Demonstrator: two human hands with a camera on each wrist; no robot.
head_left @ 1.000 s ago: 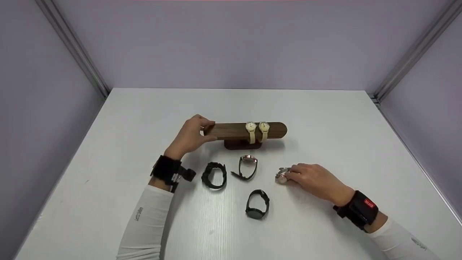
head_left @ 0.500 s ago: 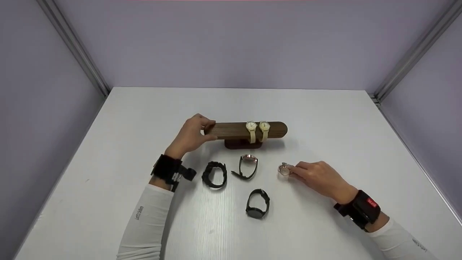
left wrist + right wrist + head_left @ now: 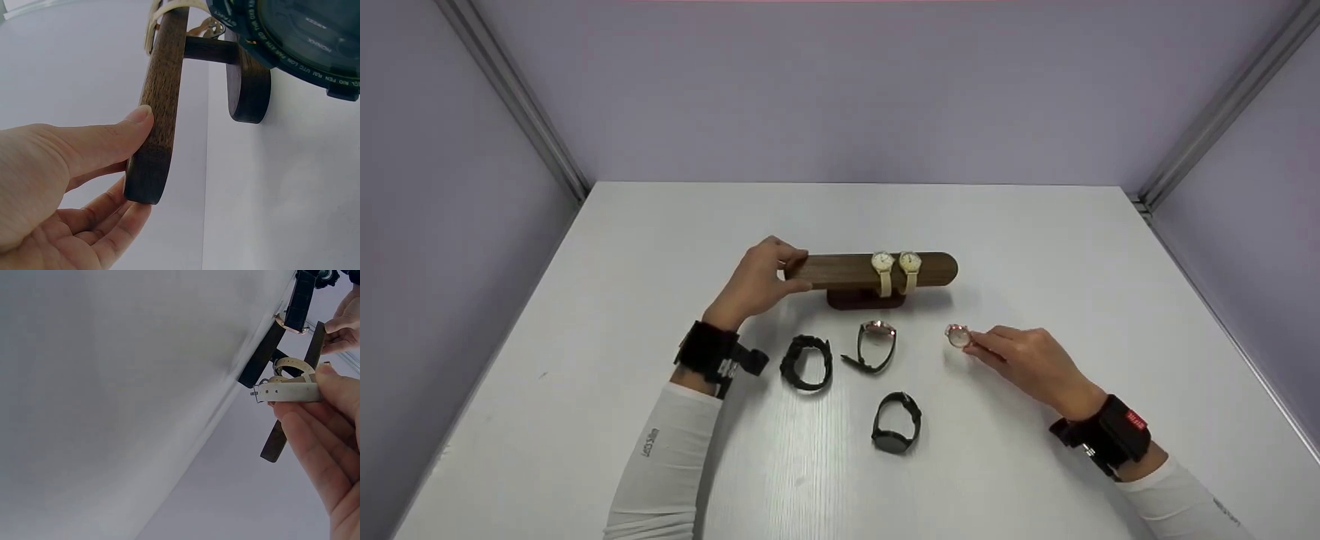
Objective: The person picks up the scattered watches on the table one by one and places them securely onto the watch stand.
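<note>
Cream-strapped watch [image 3: 958, 336] in right hand [image 3: 1027, 364]

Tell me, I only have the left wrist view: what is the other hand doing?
Observer: The right hand pinches a small watch just right of the wooden stand.
Operator: Is its strap visible?
Observer: Yes, the right wrist view shows a pale strap with a buckle between the fingers.
Operator: What else is on the table?
Observer: Three dark watches lie in front of the stand.
</note>
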